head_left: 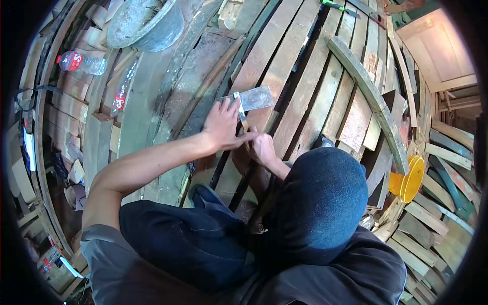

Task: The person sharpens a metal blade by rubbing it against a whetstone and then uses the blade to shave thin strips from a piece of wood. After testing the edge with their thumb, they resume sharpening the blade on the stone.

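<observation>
A narrow, flat chisel-like tool point(241, 108) with a shiny metal end lies across a grey rectangular slab point(259, 98), whose material I cannot make out. My left hand point(219, 124) presses its fingers on the tool's left side, with the thumb stretched over the near end. Closed around that near end is my right hand point(263, 148), close to the left thumb. The slab rests on wooden planks point(272, 61), and its left part is partly hidden by the tool and fingers.
A curved wooden beam point(368, 94) lies to the right, near a yellow bucket point(408, 179). A grey basin point(160, 30) and plastic bottles point(84, 63) are at the upper left. A handsaw point(367, 11) lies at the top. Gaps run between the planks.
</observation>
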Demonstrator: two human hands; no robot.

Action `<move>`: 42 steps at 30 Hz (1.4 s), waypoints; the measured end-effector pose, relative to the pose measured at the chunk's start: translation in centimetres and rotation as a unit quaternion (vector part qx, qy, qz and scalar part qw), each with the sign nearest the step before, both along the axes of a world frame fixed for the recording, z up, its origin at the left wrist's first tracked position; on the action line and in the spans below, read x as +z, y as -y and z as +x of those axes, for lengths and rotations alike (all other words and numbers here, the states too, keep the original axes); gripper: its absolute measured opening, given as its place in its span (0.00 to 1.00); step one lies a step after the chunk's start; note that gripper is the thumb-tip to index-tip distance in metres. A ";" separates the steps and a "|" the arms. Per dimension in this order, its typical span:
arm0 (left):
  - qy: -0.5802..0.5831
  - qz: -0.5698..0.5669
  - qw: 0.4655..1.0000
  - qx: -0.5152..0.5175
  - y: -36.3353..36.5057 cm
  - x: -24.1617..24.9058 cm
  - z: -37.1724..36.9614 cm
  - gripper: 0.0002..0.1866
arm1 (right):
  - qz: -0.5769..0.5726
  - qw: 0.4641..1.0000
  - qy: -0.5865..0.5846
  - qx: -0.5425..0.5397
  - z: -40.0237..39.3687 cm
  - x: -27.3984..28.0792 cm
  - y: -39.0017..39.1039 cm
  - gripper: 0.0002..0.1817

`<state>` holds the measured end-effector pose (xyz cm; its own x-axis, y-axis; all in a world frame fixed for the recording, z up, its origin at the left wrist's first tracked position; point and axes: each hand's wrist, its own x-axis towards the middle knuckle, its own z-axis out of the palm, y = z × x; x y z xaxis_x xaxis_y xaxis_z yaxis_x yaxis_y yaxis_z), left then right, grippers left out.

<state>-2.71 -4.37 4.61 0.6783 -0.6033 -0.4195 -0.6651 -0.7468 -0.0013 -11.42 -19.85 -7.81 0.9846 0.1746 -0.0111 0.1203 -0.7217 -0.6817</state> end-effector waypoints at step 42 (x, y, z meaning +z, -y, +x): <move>0.016 -0.038 0.999 0.028 0.4 -0.4 -0.5 0.62 | -0.052 0.996 0.063 0.019 -0.4 0.4 1.6 0.08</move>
